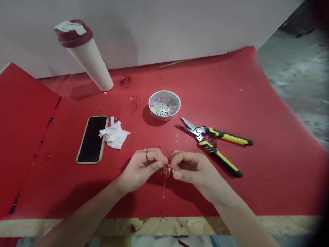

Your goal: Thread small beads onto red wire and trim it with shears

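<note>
Near the front of the red table, my left hand (144, 168) pinches a small red bead (167, 166) strung on thin red wire (164, 192). The wire hangs down toward the table edge, and a short end sticks up above the fingers. My right hand (189, 168) is closed in a pinch just right of the bead, its fingertips at small pale beads (169, 170) on the same piece. Its fingers partly hide what they grip. Beyond the hands stands a perforated white bowl (165, 118) with many small coloured beads inside.
Yellow-and-black shears (199, 132) lie with blades apart right of the bowl. A phone (92, 140) and crumpled tissue (117, 136) lie left. Behind them stands a white tumbler (89, 61) with a dark red lid. Wire scraps (125, 80) are scattered near the wall.
</note>
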The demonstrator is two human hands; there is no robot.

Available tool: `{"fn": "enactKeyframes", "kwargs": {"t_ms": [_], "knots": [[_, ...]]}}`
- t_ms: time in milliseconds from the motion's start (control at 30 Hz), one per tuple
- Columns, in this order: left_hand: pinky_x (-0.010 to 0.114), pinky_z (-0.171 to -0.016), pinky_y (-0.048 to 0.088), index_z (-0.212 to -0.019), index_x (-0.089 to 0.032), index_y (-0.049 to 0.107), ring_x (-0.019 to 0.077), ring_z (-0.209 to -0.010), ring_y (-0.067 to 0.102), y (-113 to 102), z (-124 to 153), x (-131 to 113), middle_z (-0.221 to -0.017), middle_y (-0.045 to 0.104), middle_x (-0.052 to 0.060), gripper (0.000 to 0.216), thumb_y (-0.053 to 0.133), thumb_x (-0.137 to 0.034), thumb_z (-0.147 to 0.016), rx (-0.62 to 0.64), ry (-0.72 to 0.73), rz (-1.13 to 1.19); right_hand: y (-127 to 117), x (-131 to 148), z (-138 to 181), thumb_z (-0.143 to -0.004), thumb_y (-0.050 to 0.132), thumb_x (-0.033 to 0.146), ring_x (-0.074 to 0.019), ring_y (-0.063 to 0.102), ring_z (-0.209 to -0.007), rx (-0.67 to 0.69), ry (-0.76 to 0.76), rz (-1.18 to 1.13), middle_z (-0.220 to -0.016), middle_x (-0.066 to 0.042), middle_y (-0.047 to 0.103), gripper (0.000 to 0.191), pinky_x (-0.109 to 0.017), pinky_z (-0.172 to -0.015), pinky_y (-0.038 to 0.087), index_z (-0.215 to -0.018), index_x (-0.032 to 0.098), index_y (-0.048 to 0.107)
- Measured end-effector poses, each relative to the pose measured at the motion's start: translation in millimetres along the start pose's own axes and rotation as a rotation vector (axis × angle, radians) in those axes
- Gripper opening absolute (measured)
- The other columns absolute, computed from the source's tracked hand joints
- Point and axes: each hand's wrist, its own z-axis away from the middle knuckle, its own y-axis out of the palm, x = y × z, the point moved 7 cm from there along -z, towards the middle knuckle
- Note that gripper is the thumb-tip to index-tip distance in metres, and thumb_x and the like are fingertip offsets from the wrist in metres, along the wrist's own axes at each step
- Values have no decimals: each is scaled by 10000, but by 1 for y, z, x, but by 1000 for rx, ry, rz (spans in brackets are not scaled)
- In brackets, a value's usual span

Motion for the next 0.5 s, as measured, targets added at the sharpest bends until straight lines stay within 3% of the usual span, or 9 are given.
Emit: {"fn": "enactKeyframes", "kwargs": {"t_ms": [267, 500], "knots": [[251, -670, 424, -682, -155, 593, 110, -667, 488, 2, -2, -5, -669, 555, 20, 198, 516, -216, -853, 82, 56, -262, -2, -22, 0, -631, 772, 269, -90, 402, -603, 60, 244, -110, -605, 41, 504, 172, -239, -589, 319, -628, 182, 624], [260, -635, 417, -660, -171, 611, 130, -633, 506, 3, -1, -7, -653, 549, 30, 249, 494, -271, -856, 60, -15, -337, 0, -15, -3, -628, 773, 248, -100, 433, -628, 69, 130, -124, -630, 38, 506, 200, -236, -581, 332, -619, 191, 581]]}}
